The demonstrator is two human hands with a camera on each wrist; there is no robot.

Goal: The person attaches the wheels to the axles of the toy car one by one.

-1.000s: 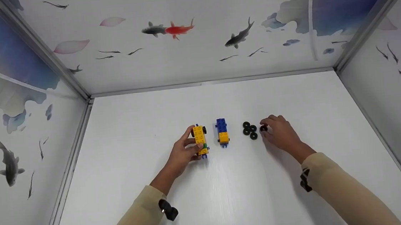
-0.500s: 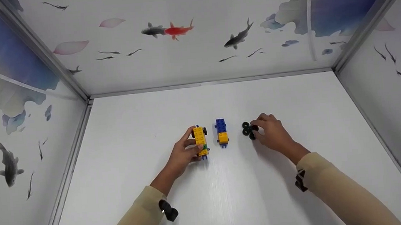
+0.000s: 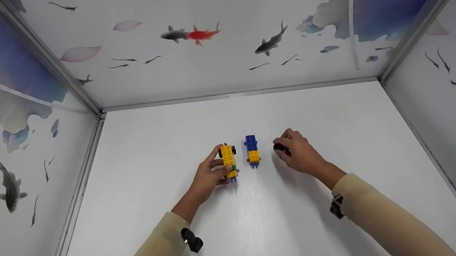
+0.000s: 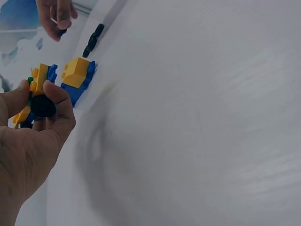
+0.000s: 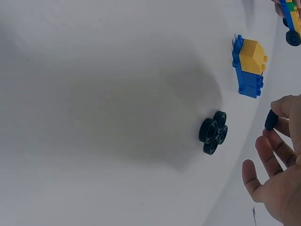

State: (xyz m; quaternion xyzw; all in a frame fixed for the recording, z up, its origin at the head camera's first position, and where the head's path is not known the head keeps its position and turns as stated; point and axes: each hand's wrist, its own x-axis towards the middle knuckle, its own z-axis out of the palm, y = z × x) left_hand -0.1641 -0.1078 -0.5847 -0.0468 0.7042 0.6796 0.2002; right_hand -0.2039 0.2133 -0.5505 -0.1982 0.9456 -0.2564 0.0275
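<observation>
My left hand (image 3: 205,178) grips a toy car (image 3: 227,155) built of yellow, green and blue bricks, thumb on one side and fingers round the other. Black wheels (image 4: 43,106) sit on that car, while a bare blue axle stub shows at its near end in the head view. My right hand (image 3: 304,156) pinches one loose black wheel (image 5: 271,120) between thumb and fingertips, above the table. Below it several black wheels (image 5: 214,134) lie clustered; in the head view the hand mostly covers them. A second blue-and-yellow brick car (image 3: 252,149) without wheels stands between the hands.
The white tabletop (image 3: 171,230) is bounded by a back wall (image 3: 223,63) and side walls, printed with fish and leaves. Metal edging (image 3: 161,104) runs along the table's back. Dark devices are strapped at both sleeves' cuffs.
My right hand has moved left with the wheel it took hold of at the right of the cluster, and is now over the other wheels. My left hand keeps its grip, nearly still.
</observation>
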